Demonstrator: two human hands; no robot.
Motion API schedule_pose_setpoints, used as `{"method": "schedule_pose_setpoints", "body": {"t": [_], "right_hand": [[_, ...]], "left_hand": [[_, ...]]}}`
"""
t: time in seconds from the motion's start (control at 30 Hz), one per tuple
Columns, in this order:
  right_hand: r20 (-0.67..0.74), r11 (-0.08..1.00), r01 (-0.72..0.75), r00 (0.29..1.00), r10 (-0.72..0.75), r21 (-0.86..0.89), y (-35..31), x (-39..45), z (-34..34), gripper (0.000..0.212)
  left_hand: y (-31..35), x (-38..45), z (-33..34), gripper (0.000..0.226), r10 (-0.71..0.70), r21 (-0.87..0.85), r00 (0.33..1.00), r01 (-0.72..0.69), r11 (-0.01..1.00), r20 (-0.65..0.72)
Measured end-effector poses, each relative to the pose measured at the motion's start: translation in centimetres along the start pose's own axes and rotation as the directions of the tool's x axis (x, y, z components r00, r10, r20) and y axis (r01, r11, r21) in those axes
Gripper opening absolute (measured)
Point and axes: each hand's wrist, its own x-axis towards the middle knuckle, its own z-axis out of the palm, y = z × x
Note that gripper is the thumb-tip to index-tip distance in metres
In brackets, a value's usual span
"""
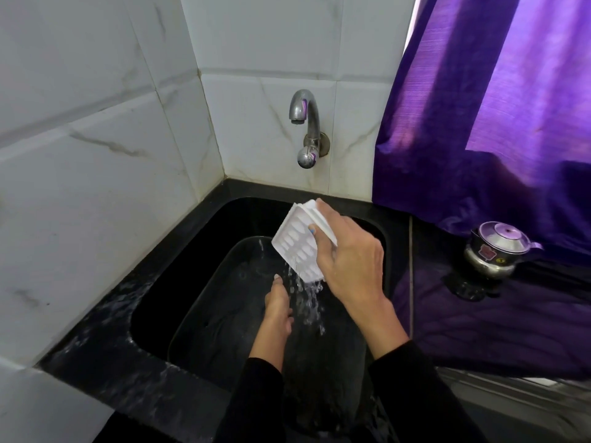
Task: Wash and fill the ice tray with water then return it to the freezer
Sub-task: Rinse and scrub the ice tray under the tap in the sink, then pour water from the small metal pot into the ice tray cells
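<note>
My right hand (348,260) grips the white ice tray (297,241), fingers wrapped around its long edge and thumb across the compartments. The tray is held over the black sink (179,251), tilted steeply with its lower end down; water (308,298) pours off that end into the basin. My left hand (277,306) is lower in the sink, just beside the falling water, fingers loosely together, holding nothing, not touching the tray. Tap (303,123) on the tiled wall above: no stream visible. A steel pot (499,251) stands on the table to the right, well apart.
</note>
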Motion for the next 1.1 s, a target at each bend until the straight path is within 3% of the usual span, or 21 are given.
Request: {"method": "schedule_pose_setpoints", "body": {"t": [0.13,0.4,0.57,0.7,0.83,1.0,1.1], "right_hand": [[0.026,0.995,-0.092,0.995,0.091,0.036,0.7,-1.7,0.3,0.038],[-0.024,0.983,-0.164,0.986,0.167,0.087,2.5,-5.0,-1.0,0.036],[-0.051,0.927,-0.306,0.945,0.324,0.215,5.0,-6.7,-3.8,0.034],[-0.144,0.811,-0.49,0.821,0.552,0.32,8.4,-6.2,-8.3,0.028],[-0.137,0.65,-0.647,0.659,0.74,0.399,13.3,-6.1,-14.0,0.014],[-0.154,0.551,-0.819,0.531,0.833,0.158,19.8,-9.4,-18.9,0.019],[-0.144,0.476,-0.879,0.473,0.869,-0.009,22.8,-11.3,-20.6,0.025]], "left_hand": [[-0.1,-1.4,-0.1,0.052,0.037,0.001,0.999,-0.037,0.999,0.006],[-1.5,-2.2,-0.1,0.062,0.057,0.06,0.995,-0.052,0.997,-0.079],[-2.8,-4.6,1.7,0.056,0.164,0.154,0.981,-0.147,0.977,-0.102],[-3.5,-6.5,3.9,0.048,0.318,0.266,0.944,-0.284,0.921,-0.093],[-4.0,-8.8,7.2,0.036,0.489,0.378,0.87,-0.475,0.795,0.063],[-6.3,-10.0,11.4,0.022,0.46,0.466,0.852,-0.522,0.714,0.251],[-8.1,-10.3,13.2,0.018,0.415,0.546,0.864,-0.502,0.671,0.284]]}}
